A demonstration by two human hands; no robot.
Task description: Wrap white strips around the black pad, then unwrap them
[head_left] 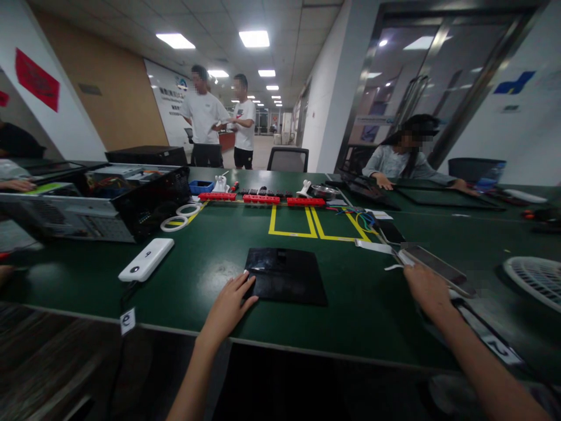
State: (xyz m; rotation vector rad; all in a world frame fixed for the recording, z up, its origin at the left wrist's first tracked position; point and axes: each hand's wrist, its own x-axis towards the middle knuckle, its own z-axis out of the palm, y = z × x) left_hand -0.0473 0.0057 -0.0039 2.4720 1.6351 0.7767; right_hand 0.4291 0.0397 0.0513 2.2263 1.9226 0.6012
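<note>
A glossy black panel (287,278) lies flat on the green table in front of me. My left hand (234,298) rests at the panel's left edge, fingers apart, the fingertips touching it. Off to the right, my right hand (425,287) is closed beside a phone (438,269), its fingers mostly hidden behind the back of the hand. A thin strip sticks out near those fingers, but what they grip is unclear. Just beyond are a white flat piece (374,247) and a dark phone (390,231).
An opened computer case (127,202) stands at left, near a white power bank (148,260). Red racks (262,199) line up beyond yellow tape outlines (293,235). Coloured wires (364,221) lie right of them. A white fan grille (537,280) sits far right. A co-worker (407,152) works across the table.
</note>
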